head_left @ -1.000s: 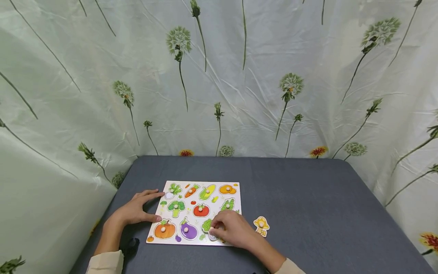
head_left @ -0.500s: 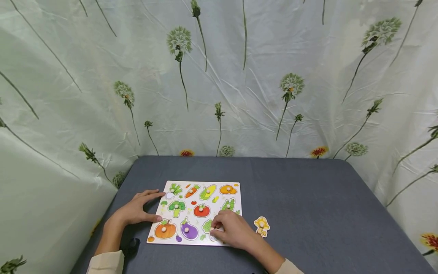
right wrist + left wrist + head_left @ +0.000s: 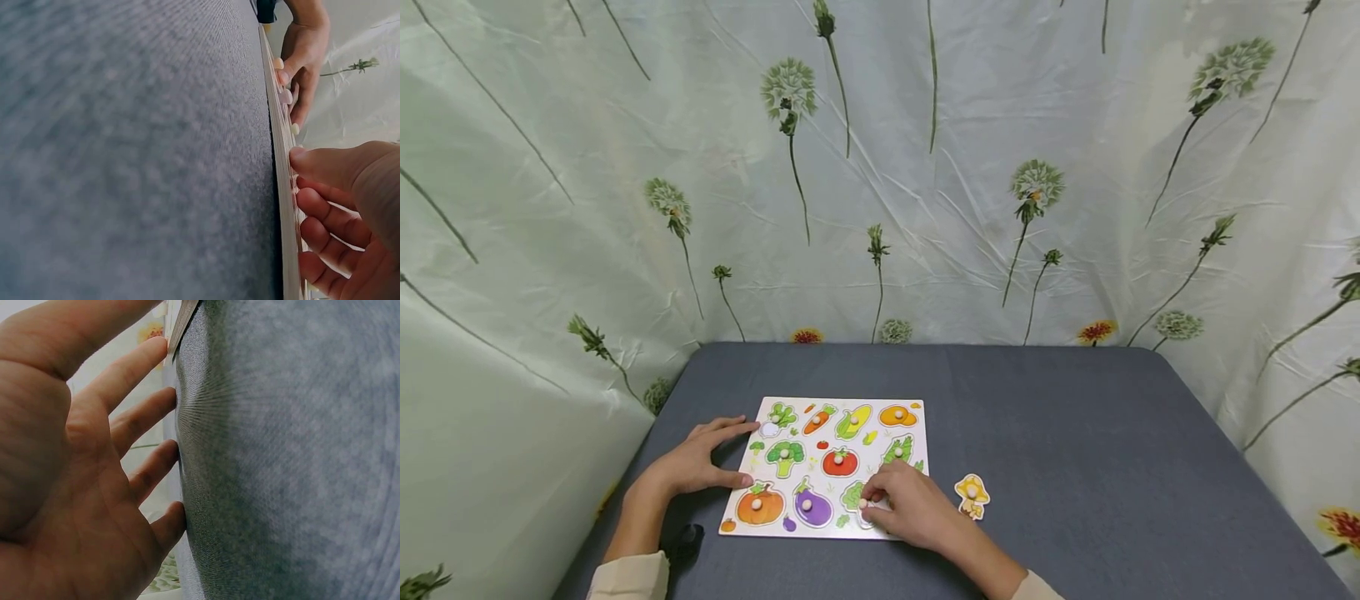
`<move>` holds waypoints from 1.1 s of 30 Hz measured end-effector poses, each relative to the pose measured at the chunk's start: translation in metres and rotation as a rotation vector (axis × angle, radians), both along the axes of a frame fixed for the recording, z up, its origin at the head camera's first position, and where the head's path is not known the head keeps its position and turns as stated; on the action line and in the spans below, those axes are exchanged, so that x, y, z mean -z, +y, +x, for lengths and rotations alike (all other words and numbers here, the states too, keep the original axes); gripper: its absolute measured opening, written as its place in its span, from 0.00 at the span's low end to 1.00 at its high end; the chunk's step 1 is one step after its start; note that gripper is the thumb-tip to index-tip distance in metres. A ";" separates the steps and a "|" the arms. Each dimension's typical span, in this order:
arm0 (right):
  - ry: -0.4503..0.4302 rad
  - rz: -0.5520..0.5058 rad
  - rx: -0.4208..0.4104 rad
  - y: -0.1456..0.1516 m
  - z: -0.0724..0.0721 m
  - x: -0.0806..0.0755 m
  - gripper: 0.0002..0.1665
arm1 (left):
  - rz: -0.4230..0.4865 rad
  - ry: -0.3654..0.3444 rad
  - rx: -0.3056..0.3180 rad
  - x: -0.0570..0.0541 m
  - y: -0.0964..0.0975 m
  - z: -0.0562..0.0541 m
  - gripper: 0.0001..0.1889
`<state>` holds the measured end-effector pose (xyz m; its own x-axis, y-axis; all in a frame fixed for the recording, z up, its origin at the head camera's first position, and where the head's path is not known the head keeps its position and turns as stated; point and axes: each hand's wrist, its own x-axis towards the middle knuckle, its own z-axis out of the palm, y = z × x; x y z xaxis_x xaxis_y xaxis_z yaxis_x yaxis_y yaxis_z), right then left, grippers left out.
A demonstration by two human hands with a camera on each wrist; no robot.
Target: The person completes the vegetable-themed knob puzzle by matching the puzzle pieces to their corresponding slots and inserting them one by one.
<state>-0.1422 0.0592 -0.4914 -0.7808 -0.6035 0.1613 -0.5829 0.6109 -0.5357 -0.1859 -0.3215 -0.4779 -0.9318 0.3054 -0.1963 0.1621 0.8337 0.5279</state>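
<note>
A white wooden puzzle board (image 3: pixel 808 527) with knobbed vegetable pieces lies on the dark grey table in the head view. My right hand (image 3: pixel 913 508) is over its lower right corner, thumb and fingers pinching the knob of a leafy green-and-white vegetable piece (image 3: pixel 853 495). The hand covers part of that piece and of the board's lower right. My left hand (image 3: pixel 700 457) has its fingers spread, with index finger and thumb touching the board's left edge. To the right of the board, apart from it, lies a yellow mushroom piece (image 3: pixel 972 497).
Pumpkin (image 3: pixel 761 507), eggplant (image 3: pixel 814 510), tomato (image 3: pixel 840 463) and broccoli (image 3: pixel 786 455) pieces sit in the board, along with several others. A small black object (image 3: pixel 685 542) is beside the left wrist. Behind the table (image 3: pixel 1075 433) hangs a flower-printed curtain (image 3: pixel 955 208).
</note>
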 end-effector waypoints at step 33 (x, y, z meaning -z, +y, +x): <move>0.026 -0.060 0.154 0.071 -0.003 -0.010 0.11 | -0.019 0.002 -0.011 0.001 0.000 0.000 0.49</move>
